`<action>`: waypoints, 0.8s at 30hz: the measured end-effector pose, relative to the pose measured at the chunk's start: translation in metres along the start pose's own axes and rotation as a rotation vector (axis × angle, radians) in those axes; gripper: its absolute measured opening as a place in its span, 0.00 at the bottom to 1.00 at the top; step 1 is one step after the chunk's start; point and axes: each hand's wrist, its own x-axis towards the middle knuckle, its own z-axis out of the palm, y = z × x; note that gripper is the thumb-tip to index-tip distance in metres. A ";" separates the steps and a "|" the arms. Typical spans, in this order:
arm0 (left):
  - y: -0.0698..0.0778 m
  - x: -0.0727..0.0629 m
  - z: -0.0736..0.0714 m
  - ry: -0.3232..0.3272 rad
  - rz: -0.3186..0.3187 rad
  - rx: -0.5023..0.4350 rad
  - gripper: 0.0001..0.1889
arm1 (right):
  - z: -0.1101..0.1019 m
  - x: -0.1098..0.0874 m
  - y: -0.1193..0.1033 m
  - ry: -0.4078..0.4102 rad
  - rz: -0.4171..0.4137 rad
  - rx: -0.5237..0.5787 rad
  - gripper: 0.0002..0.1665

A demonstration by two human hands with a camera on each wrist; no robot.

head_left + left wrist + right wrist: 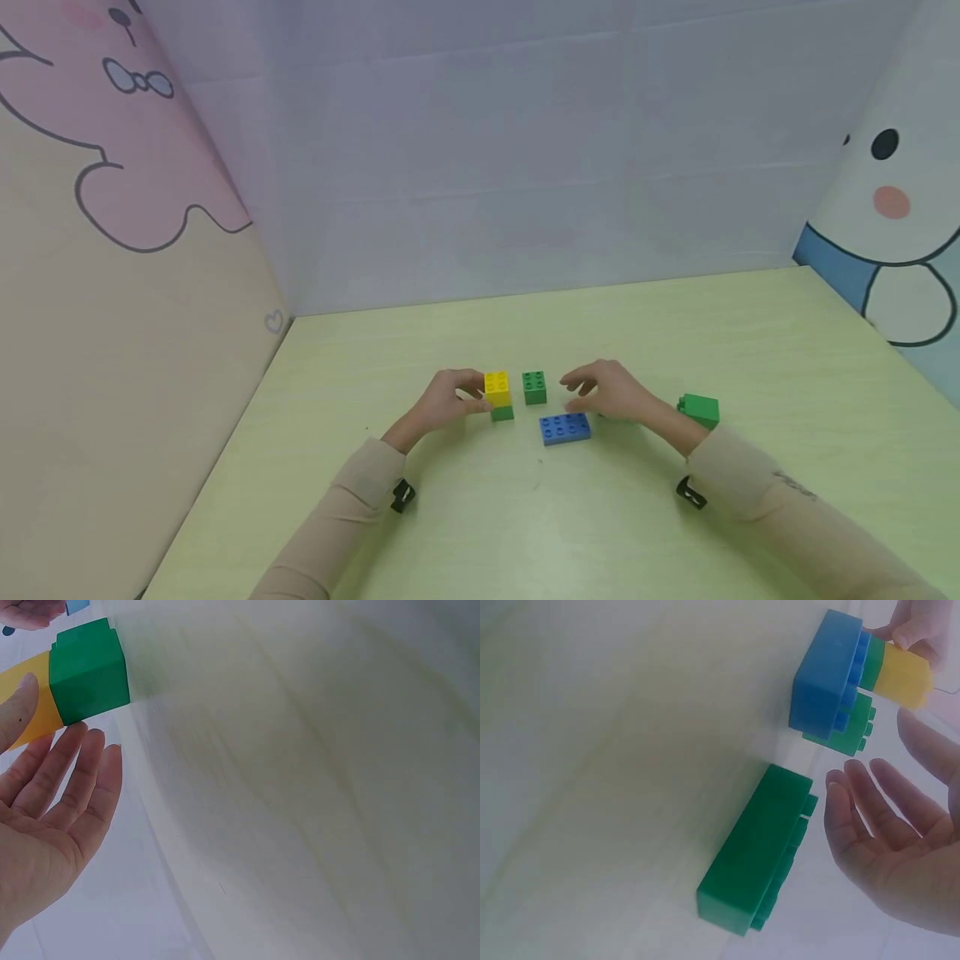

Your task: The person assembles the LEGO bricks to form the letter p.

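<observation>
My left hand (pixel 447 402) pinches a yellow brick (pixel 497 389), thumb on the near side and fingers behind. Directly beneath the yellow brick is a green brick (pixel 90 673), the two stacked. To the right of this stack, a small square green brick (pixel 534 387) sits studs up. My right hand (pixel 611 392) hovers with loosely bent fingers and nothing in them. Its thumb is close to the far right end of a blue eight-stud brick (pixel 565 429). In the right wrist view, a longer green brick (pixel 756 851) lies below the right hand.
Another green brick (pixel 699 410) lies on its side beyond the right forearm, studs facing left. The pale table (pixel 480 533) ends at a light cloth backdrop (pixel 480 167). Printed side panels with cartoon figures stand left and right.
</observation>
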 end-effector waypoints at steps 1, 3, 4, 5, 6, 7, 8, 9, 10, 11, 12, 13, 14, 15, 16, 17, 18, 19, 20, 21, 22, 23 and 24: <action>0.000 0.000 0.000 0.000 -0.001 0.001 0.17 | 0.000 -0.001 0.001 -0.005 0.003 0.009 0.24; 0.000 0.001 0.000 0.002 -0.002 0.003 0.17 | 0.000 -0.003 0.003 -0.016 -0.005 0.026 0.24; -0.001 0.001 0.000 0.003 -0.002 0.003 0.17 | 0.000 -0.004 0.004 -0.020 -0.012 0.031 0.25; -0.001 0.001 0.000 0.002 0.000 0.005 0.17 | 0.000 -0.006 0.005 -0.022 -0.012 0.036 0.25; -0.001 0.001 0.000 0.001 0.002 0.005 0.17 | 0.000 -0.007 0.006 -0.023 -0.009 0.039 0.26; -0.001 0.001 0.000 0.002 0.000 0.007 0.18 | 0.000 -0.008 0.006 -0.024 -0.014 0.033 0.26; -0.001 0.002 0.000 0.002 0.003 0.009 0.18 | 0.000 -0.009 0.007 -0.025 -0.020 0.027 0.27; -0.001 0.002 0.000 0.003 0.002 0.011 0.18 | -0.001 -0.009 0.008 -0.025 -0.028 0.015 0.27; -0.001 0.002 0.000 0.002 0.001 0.010 0.18 | 0.000 -0.010 0.008 -0.025 -0.030 0.009 0.28; -0.001 0.002 0.000 0.001 0.000 0.010 0.18 | 0.000 -0.010 0.008 -0.025 -0.031 -0.001 0.28; -0.001 0.002 0.000 0.001 -0.002 0.011 0.18 | 0.000 -0.011 0.009 -0.024 -0.039 -0.016 0.29; -0.001 0.001 0.000 0.002 -0.002 0.013 0.17 | 0.000 -0.011 0.009 -0.025 -0.049 -0.031 0.29; -0.001 0.001 0.000 0.001 -0.004 0.014 0.17 | 0.000 -0.012 0.010 -0.025 -0.058 -0.042 0.29; -0.001 0.001 0.000 0.000 -0.007 0.014 0.17 | -0.001 -0.012 0.011 -0.023 -0.065 -0.054 0.29; 0.000 0.001 0.000 0.000 -0.004 0.015 0.17 | -0.001 -0.013 0.011 -0.022 -0.071 -0.065 0.29; 0.000 0.001 0.000 0.001 -0.003 0.018 0.17 | -0.001 -0.013 0.012 -0.021 -0.075 -0.076 0.29; 0.000 0.001 0.000 0.002 -0.002 0.019 0.17 | -0.001 -0.014 0.013 -0.020 -0.082 -0.083 0.29; 0.000 0.001 0.000 0.002 0.000 0.018 0.17 | -0.001 -0.014 0.014 -0.019 -0.087 -0.089 0.29; 0.000 0.001 0.000 0.003 -0.001 0.017 0.17 | -0.001 -0.014 0.015 -0.018 -0.090 -0.094 0.29; 0.000 0.001 0.000 0.004 0.003 0.017 0.17 | -0.001 -0.014 0.015 -0.017 -0.094 -0.097 0.29; 0.000 0.001 0.000 0.005 0.006 0.016 0.17 | 0.000 -0.015 0.016 -0.018 -0.094 -0.100 0.30; 0.000 0.001 0.000 0.004 0.001 0.014 0.17 | 0.000 -0.015 0.017 -0.018 -0.094 -0.102 0.29; 0.000 0.001 0.000 0.002 -0.001 0.011 0.17 | 0.001 -0.016 0.017 -0.019 -0.092 -0.103 0.29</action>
